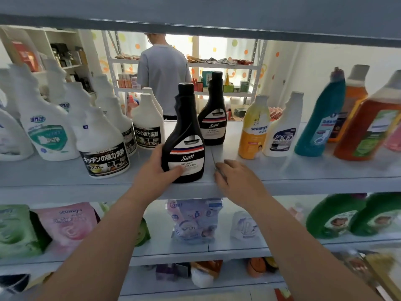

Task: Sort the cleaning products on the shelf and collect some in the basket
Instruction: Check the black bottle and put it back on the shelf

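Grey shelf boards run across the frame in tiers; the middle shelf [65,177] carries the bottles.

- Centre: black bottle [184,135], "Sam" label, black cap, stands upright near the shelf's front edge. Whether its base is on the board or just off it, I cannot tell.
- Left hand [156,170] grips that bottle low on its body, thumb across the label, fingers curled round the left side.
- Right hand [236,179], just right of the bottle, lies palm down at the front edge with fingers loosely spread, holding nothing. It is a little blurred, so contact with the board is unclear.
- Second black bottle [213,118], same label, stands behind and to the right, apart from the first.
- Left of centre: cluster of white bottles; the nearest one [104,144] has a black label with Japanese print.
- Right of centre, in a row: yellow bottle [253,129], white bottle with blue label [282,131], teal bottle [319,118], orange bottle [364,127].
- Lower shelf: green pouch [17,229] and pink pouch [69,222] at lower left, pale blue pouch [195,220] at centre, green jugs [338,218] at right.
- Background, upper centre: person in a grey shirt [162,68], back turned, facing another rack of goods.
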A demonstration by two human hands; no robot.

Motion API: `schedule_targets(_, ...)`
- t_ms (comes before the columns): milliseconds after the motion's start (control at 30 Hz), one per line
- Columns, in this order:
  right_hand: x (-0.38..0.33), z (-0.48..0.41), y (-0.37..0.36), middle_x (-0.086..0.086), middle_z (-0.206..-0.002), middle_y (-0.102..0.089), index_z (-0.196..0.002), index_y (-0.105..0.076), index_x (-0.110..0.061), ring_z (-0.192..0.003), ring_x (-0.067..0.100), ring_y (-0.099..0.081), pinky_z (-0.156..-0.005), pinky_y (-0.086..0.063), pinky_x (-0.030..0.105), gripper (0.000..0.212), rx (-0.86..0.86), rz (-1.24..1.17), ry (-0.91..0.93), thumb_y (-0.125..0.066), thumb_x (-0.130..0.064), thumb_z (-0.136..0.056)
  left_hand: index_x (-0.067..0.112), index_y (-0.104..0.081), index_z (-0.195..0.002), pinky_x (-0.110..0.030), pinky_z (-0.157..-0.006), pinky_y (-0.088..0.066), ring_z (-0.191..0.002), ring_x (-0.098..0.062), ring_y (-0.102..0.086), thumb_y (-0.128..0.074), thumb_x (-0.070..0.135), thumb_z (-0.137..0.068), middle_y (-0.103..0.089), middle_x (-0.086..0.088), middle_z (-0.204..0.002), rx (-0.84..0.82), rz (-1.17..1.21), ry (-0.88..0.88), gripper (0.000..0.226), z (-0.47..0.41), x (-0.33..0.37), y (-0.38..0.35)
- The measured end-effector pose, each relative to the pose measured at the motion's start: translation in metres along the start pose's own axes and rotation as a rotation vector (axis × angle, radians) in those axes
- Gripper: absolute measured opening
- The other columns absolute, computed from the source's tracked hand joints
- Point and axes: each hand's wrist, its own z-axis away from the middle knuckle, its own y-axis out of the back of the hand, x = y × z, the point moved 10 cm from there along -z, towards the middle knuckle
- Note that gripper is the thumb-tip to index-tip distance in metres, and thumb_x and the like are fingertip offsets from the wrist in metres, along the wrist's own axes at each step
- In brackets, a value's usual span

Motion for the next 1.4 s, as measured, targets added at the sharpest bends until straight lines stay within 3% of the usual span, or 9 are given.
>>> schedule_targets(167,-0.009,0.044,-0.006,0.014,-0.155,-0.048,-0.151,-0.049,-0.012,-0.144,0.033,-0.042,-0.120,-0.027,0.041,0.046,-0.072,0.097,0.016,-0.046,-0.025,-0.107,0.047,-0.056,-0.113,-0.005,-0.072,-0.049,-0.096,0.010,-0.066,-0.082,0.016,-0.084,-0.071,0.030,-0.103,-0.038,0.172,-0.032,0.050,0.023,0.018,-0.010)
schedule_targets(233,-0.009,0.066,-0.005,0.007,-0.161,-0.041,-0.152,-0.047,-0.016,-0.153,0.025,-0.029,-0.125,-0.017,0.035,0.044,-0.107,-0.081,-0.033,-0.046,-0.025,-0.109,0.049,-0.057,-0.116,-0.011,-0.076,-0.054,-0.101,0.003,-0.069,-0.080,0.015,-0.087,-0.073,0.022,-0.109,-0.080,0.274,-0.012,0.051,0.041,0.021,-0.017)
schedule_targets(400,-0.017,0.118,0.011,-0.021,-0.129,-0.066,-0.138,-0.052,-0.042,-0.128,0.002,-0.058,-0.102,-0.049,0.022,0.039,-0.017,-0.994,-0.271,-0.051,-0.051,-0.100,0.056,-0.061,-0.113,-0.032,-0.083,-0.061,-0.109,-0.011,-0.071,-0.075,0.030,-0.081,-0.074,0.011,-0.118,-0.194,0.468,0.082,0.043,0.107,0.017,-0.044)
schedule_targets(600,-0.034,0.162,-0.027,-0.005,-0.129,-0.071,-0.136,-0.052,-0.046,-0.124,0.017,-0.065,-0.098,-0.056,0.035,0.049,-0.098,-1.282,-0.323,-0.066,-0.045,-0.089,0.056,-0.063,-0.114,-0.042,-0.090,-0.060,-0.109,-0.017,-0.072,-0.074,0.019,-0.088,-0.075,0.007,-0.117,-0.177,0.508,0.232,0.046,0.182,-0.008,-0.080)
schedule_targets(733,-0.023,0.181,-0.039,-0.006,-0.125,-0.072,-0.133,-0.057,-0.050,-0.119,0.015,-0.068,-0.089,-0.058,0.027,0.047,-0.172,-1.318,-0.367,-0.070,-0.044,-0.088,0.043,-0.065,-0.115,-0.031,-0.067,-0.062,-0.096,-0.019,-0.075,-0.056,-0.005,-0.095,-0.077,0.002,-0.106,-0.047,0.548,0.358,0.053,0.204,-0.018,-0.096)
schedule_targets(833,-0.016,0.194,-0.049,-0.004,-0.127,-0.072,-0.131,-0.061,-0.044,-0.115,0.015,-0.069,-0.084,-0.058,0.028,0.052,-0.292,-1.463,-0.442,-0.072,-0.056,-0.082,0.020,-0.063,-0.109,-0.024,-0.038,-0.042,-0.064,-0.025,-0.064,-0.049,0.017,-0.095,-0.070,-0.011,-0.086,-0.055,0.793,0.670,0.020,0.228,-0.026,-0.135)
schedule_targets(1000,-0.002,0.224,-0.061,0.023,-0.140,-0.061,-0.144,-0.048,-0.013,-0.129,0.039,-0.060,-0.110,-0.049,0.051,0.099,-0.524,-1.651,-0.567,-0.082,-0.067,-0.068,0.009,-0.071,-0.087,-0.016,-0.031,-0.028,-0.057,-0.021,-0.055,-0.065,0.040,-0.068,-0.062,-0.010,-0.073,-0.209,1.130,0.881,0.037,0.262,-0.006,-0.210)
schedule_targets(1200,0.051,0.250,-0.054,0.009,-0.122,-0.069,-0.139,-0.048,-0.021,-0.108,0.025,-0.070,-0.099,-0.054,0.040,0.087,-0.531,-1.563,-0.535,-0.083,-0.042,-0.062,0.020,-0.058,-0.128,-0.029,-0.054,-0.048,-0.084,-0.021,-0.067,-0.085,0.069,-0.057,-0.066,-0.015,-0.100,-0.374,0.644,0.721,0.090,0.276,-0.001,-0.243)
schedule_targets(1400,0.077,0.274,-0.040,-0.019,-0.138,-0.060,-0.144,-0.036,-0.043,-0.131,0.003,-0.057,-0.104,-0.052,0.026,0.102,-0.599,-1.304,-0.248,-0.096,-0.021,-0.064,0.072,-0.031,-0.127,-0.020,-0.073,-0.057,-0.100,-0.002,-0.067,-0.081,0.027,-0.061,-0.061,0.028,-0.114,-0.299,0.063,0.349,0.094,0.268,0.014,-0.253)
